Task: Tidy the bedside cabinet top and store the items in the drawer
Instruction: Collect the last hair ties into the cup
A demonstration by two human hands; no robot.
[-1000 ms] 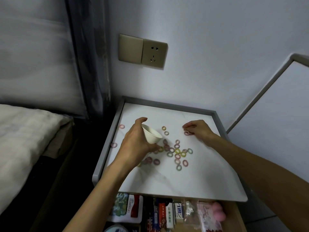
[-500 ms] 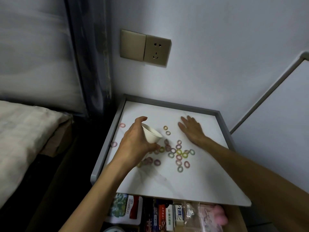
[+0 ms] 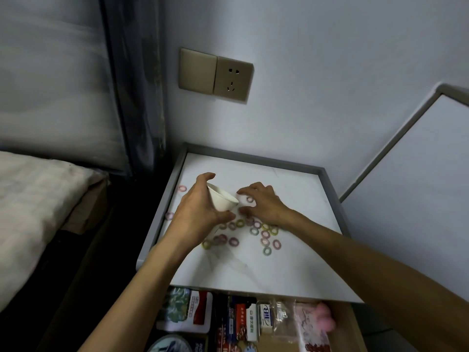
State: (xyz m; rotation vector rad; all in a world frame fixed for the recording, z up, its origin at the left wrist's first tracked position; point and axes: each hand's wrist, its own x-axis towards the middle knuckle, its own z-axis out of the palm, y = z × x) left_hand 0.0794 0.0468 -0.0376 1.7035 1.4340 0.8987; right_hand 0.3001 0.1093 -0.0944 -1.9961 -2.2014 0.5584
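A small white cup is tipped on its side above the white marble cabinet top, mouth facing right; my left hand grips it round the wall. My right hand sits right at the cup's mouth, fingers and thumb curled round a small hair tie on the surface. Several coloured hair ties lie scattered just in front of both hands. Two pink ties lie apart near the left rim, one further back and one nearer.
The open drawer below the front edge holds several packets, boxes and a pink soft item. A raised grey rim borders the top. The bed is at left, and a wall socket is above.
My right hand went from pinching at the right, to lying flat, to curling up against the cup's mouth further left. My left hand has kept holding the tilted cup in place.
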